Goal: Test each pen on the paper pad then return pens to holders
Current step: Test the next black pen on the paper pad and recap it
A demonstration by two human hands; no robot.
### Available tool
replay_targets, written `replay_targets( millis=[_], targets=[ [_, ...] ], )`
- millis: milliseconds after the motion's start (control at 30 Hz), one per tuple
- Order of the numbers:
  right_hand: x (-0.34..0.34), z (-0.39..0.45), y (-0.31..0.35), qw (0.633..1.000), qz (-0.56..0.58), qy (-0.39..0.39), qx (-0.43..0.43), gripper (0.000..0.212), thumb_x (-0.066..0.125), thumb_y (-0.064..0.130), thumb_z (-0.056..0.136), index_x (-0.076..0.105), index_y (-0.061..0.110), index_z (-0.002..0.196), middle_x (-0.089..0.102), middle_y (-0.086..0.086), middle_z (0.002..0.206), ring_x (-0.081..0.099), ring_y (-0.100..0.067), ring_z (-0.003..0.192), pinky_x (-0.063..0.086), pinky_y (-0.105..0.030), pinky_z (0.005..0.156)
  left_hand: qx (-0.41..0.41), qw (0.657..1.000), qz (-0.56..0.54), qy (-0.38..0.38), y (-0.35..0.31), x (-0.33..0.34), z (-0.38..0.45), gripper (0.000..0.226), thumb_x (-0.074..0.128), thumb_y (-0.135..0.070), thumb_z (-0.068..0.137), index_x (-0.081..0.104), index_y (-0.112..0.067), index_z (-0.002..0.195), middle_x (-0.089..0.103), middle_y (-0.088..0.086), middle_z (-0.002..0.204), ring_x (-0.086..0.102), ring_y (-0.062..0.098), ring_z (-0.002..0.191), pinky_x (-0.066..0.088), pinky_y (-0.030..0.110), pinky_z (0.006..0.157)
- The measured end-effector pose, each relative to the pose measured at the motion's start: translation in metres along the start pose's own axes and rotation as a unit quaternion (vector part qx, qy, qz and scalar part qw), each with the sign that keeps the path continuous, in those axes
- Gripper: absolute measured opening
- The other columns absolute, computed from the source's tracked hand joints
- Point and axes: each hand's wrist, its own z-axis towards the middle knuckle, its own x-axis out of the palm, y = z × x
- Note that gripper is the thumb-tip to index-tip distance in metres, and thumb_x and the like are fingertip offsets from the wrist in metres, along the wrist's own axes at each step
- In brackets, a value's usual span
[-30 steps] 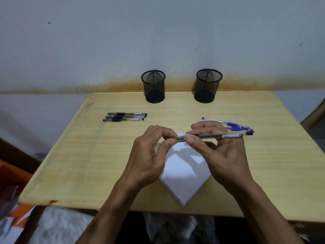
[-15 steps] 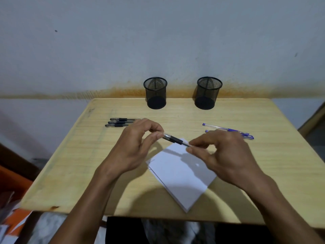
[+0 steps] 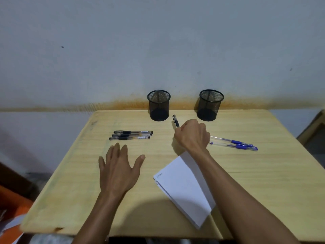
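Observation:
My right hand [image 3: 192,135] grips a black pen [image 3: 175,121] whose end sticks up and to the left, between the two black mesh holders: the left holder [image 3: 159,105] and the right holder [image 3: 210,104]. Both stand at the table's far edge. My left hand [image 3: 118,168] hovers flat with spread fingers over the table, just below three black pens [image 3: 131,135] lying side by side. Two blue pens [image 3: 233,144] lie to the right of my right hand. The white paper pad [image 3: 182,186] lies at an angle under my right forearm.
The wooden table [image 3: 263,173] stands against a grey wall with an orange stain line. Orange items [image 3: 10,208] sit on the floor at the lower left. A wooden edge [image 3: 313,127] shows at the far right.
My left hand let go of the black pen and moved left, opening flat. My right hand carried the pen forward from above the pad to between the holders.

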Motion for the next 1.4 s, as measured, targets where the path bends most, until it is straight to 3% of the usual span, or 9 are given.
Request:
replay_targets(
  millis=[67, 267, 433, 567, 733, 900, 1167, 1300, 1400],
  targets=[
    [0.012, 0.004, 0.005, 0.999, -0.037, -0.013, -0.003, 0.017, 0.055, 0.027, 0.092, 0.066, 0.015, 0.096, 0.051, -0.002, 0.087, 0.049, -0.031, 0.112, 0.036, -0.043, 0.088, 0.000, 1.000, -0.005, 0.013, 0.000, 0.002, 0.000, 0.084, 0.022, -0.077, 0.091, 0.035, -0.019, 0.151, 0.023, 0.005, 0.164, 0.011, 0.024, 0.153, 0.011, 0.055, 0.121],
    [0.040, 0.006, 0.006, 0.991, -0.118, -0.053, -0.013, 0.007, 0.059, 0.023, 0.085, 0.059, 0.020, 0.079, 0.065, -0.002, 0.102, 0.044, -0.027, 0.113, 0.034, -0.045, 0.092, -0.004, 1.000, 0.004, 0.026, -0.001, 0.000, -0.002, 0.086, 0.014, -0.076, 0.091, 0.020, -0.022, 0.158, 0.010, 0.002, 0.168, -0.001, 0.021, 0.155, 0.003, 0.053, 0.123],
    [0.037, 0.004, 0.002, 0.990, -0.125, -0.061, -0.025, 0.027, 0.058, 0.038, 0.090, 0.073, 0.019, 0.104, 0.062, -0.003, 0.118, 0.043, -0.027, 0.119, 0.034, -0.045, 0.097, -0.011, 0.999, 0.003, 0.033, -0.003, -0.002, -0.002, 0.085, 0.013, -0.075, 0.092, 0.016, -0.024, 0.159, 0.005, 0.001, 0.168, -0.006, 0.020, 0.155, 0.000, 0.053, 0.123],
    [0.032, -0.005, 0.006, 0.988, -0.030, -0.081, -0.129, 0.041, 0.063, 0.050, 0.090, 0.071, 0.027, 0.123, 0.061, 0.001, 0.125, 0.041, -0.024, 0.123, 0.029, -0.040, 0.096, -0.015, 0.999, 0.002, 0.032, -0.004, -0.001, -0.002, 0.083, 0.013, -0.075, 0.093, 0.015, -0.024, 0.159, 0.003, 0.000, 0.169, -0.007, 0.019, 0.155, -0.001, 0.052, 0.123],
    [0.048, -0.001, 0.026, 0.960, -0.017, 0.034, -0.278, 0.041, 0.066, 0.062, 0.086, 0.074, 0.039, 0.119, 0.059, 0.011, 0.120, 0.039, -0.017, 0.121, 0.022, -0.032, 0.089, -0.016, 0.999, -0.001, 0.031, -0.004, -0.002, -0.002, 0.084, 0.014, -0.076, 0.092, 0.016, -0.024, 0.159, 0.004, 0.000, 0.169, -0.007, 0.019, 0.155, -0.002, 0.052, 0.123],
    [0.071, 0.002, 0.036, 0.937, -0.092, 0.044, -0.335, 0.039, 0.060, 0.060, 0.090, 0.076, 0.037, 0.117, 0.060, 0.007, 0.114, 0.040, -0.020, 0.113, 0.032, -0.039, 0.095, -0.020, 0.999, -0.004, 0.033, -0.004, -0.004, -0.002, 0.085, 0.014, -0.077, 0.092, 0.015, -0.025, 0.159, 0.004, 0.000, 0.169, -0.007, 0.019, 0.154, -0.002, 0.052, 0.123],
    [0.078, 0.003, 0.033, 0.923, -0.113, 0.016, -0.367, 0.029, 0.059, 0.046, 0.097, 0.078, 0.027, 0.109, 0.061, 0.005, 0.108, 0.044, -0.021, 0.104, 0.036, -0.040, 0.087, -0.022, 0.999, -0.011, 0.024, -0.004, -0.005, -0.003, 0.085, 0.016, -0.077, 0.092, 0.017, -0.025, 0.159, 0.006, 0.000, 0.168, -0.005, 0.019, 0.155, -0.001, 0.052, 0.123],
    [0.056, -0.007, 0.025, 0.930, -0.043, -0.010, -0.366, 0.019, 0.059, 0.033, 0.099, 0.074, 0.022, 0.100, 0.066, 0.004, 0.101, 0.049, -0.021, 0.100, 0.038, -0.037, 0.082, -0.024, 0.999, -0.029, 0.010, -0.004, -0.005, -0.004, 0.084, 0.019, -0.077, 0.091, 0.021, -0.025, 0.158, 0.009, -0.001, 0.168, -0.003, 0.018, 0.155, 0.000, 0.051, 0.123],
    [0.022, -0.015, 0.004, 0.941, 0.085, 0.034, -0.325, 0.013, 0.066, 0.028, 0.097, 0.075, 0.018, 0.098, 0.072, 0.005, 0.091, 0.060, -0.019, 0.091, 0.045, -0.034, 0.077, -0.027, 0.998, -0.049, -0.005, -0.003, -0.004, -0.004, 0.084, 0.027, -0.077, 0.091, 0.028, -0.023, 0.155, 0.016, -0.001, 0.167, 0.002, 0.017, 0.154, 0.001, 0.050, 0.124]
  ],
)
